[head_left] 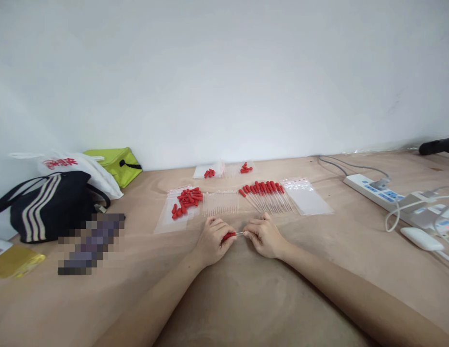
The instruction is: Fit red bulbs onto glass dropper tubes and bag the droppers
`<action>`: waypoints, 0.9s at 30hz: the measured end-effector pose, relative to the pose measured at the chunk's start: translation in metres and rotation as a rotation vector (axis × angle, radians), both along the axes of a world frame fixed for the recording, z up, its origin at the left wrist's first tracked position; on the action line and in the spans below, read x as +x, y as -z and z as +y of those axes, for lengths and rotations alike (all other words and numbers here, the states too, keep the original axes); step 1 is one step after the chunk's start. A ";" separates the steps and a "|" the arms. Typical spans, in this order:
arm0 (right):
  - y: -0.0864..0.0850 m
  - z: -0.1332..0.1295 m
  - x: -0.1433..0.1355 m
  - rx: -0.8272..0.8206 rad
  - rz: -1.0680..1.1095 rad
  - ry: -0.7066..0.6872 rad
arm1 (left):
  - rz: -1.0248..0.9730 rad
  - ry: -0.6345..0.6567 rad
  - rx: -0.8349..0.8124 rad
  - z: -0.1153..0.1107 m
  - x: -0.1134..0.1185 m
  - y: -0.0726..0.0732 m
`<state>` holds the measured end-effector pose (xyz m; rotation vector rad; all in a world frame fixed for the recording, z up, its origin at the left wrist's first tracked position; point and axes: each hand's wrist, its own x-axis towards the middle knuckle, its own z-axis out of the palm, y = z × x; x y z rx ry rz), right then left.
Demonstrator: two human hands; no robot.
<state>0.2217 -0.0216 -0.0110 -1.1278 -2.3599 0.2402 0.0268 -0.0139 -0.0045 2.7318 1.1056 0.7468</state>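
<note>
My left hand [214, 241] is closed around a red rubber bulb [229, 235]. From the bulb a thin clear glass tube [239, 233] runs sideways into the pinched fingers of my right hand [264, 236]. Whether the tube sits inside the bulb is hidden by my fingers. Beyond my left hand lies a heap of loose red bulbs [188, 198] on a clear zip bag. A row of bare clear tubes [220, 203] lies in the middle. Past my right hand, several droppers with red bulbs [265, 193] are fanned out side by side.
An empty-looking zip bag [311, 197] lies right of the droppers. Small bags with red bulbs [209, 173] lie by the wall. A black striped bag [50, 207], a white plastic bag [101, 176] and a green bag [119, 161] stand left. At right is a power strip [372, 190] with cables.
</note>
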 end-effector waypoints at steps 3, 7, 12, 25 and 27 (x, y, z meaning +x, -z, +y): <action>0.001 0.001 -0.002 -0.005 -0.003 0.007 | 0.004 0.001 -0.002 0.000 0.000 -0.001; -0.001 0.001 -0.003 -0.014 -0.006 0.008 | -0.016 -0.026 0.007 0.000 0.001 -0.003; -0.013 0.003 0.000 0.090 -0.108 -0.016 | -0.045 -0.070 0.020 0.005 -0.003 -0.003; -0.010 0.078 0.007 -0.131 0.122 0.860 | -0.110 -0.214 -0.108 0.016 -0.010 0.008; -0.008 0.084 0.001 -0.140 0.092 0.904 | -0.112 -0.213 -0.110 0.016 -0.010 0.008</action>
